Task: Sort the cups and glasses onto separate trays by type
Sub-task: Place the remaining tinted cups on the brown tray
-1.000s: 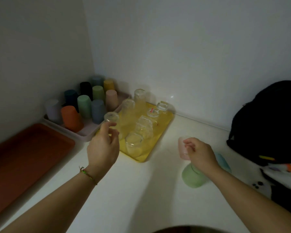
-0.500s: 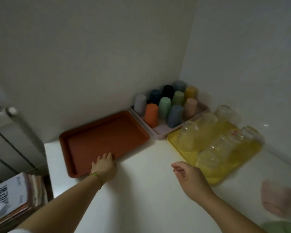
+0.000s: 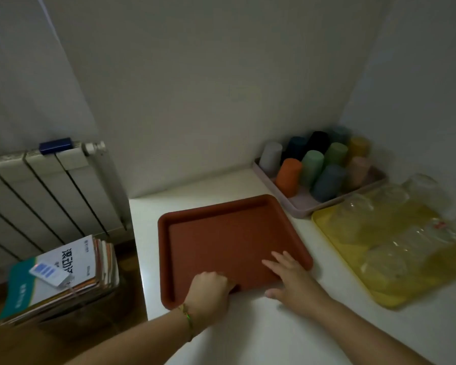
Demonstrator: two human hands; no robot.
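1. Closest to the camera, both forearms reach out over the white counter [image 3: 248,338]. No loose cup or glass shows on the stretch of it in frame.
2. The left hand [image 3: 208,288] has its fingers curled over the near rim of the red-brown tray [image 3: 221,233], clamped on it. The right hand [image 3: 291,277] lies flat with fingers spread on the tray's near right corner, thumb down on the counter, gripping nothing.
3. That tray sits flat on the counter near its left edge and has nothing in it. My guess is it's being dragged or squared up, so this is tray handling and not actual sorting.
4. Further right is the yellow tray [image 3: 324,227], loaded with clear glasses [image 3: 385,262]. It's too blurry to count them or say which way up they are, but I don't see any coloured cup mixed in.
5. Back in the corner, just beside the yellow one, the pink tray [image 3: 300,209] holds the coloured cups [image 3: 288,176], all upside down and packed tight. No glass among them.
6. So it looks mostly done to me: each type has its own tray. What's left is whatever the red-brown tray is meant for, plus any strays outside the frame, which I can't rule out.
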